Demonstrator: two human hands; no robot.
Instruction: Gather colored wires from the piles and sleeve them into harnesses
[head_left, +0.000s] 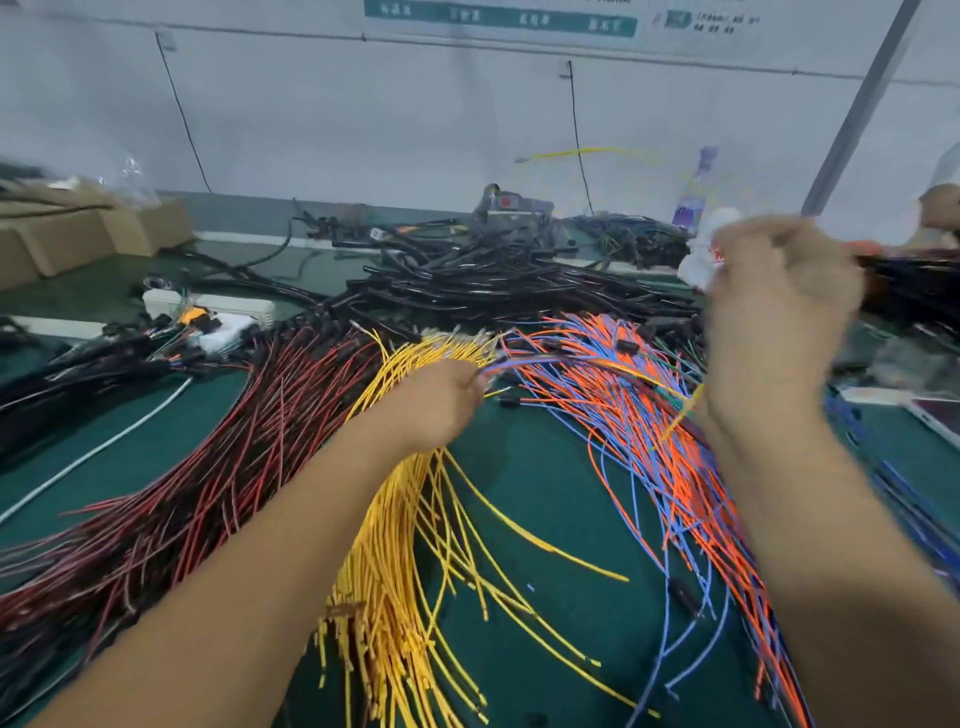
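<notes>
Head view: lifting could drag neighbours off the orange-and-blue wire pile (644, 415) and tangle them. Left hand (441, 400), closed, pinches a few wire ends beside the yellow wire pile (395, 571) on the counter (545, 493). Right hand (774, 312), raised and fisted, grips a yellow wire (683, 410).
</notes>
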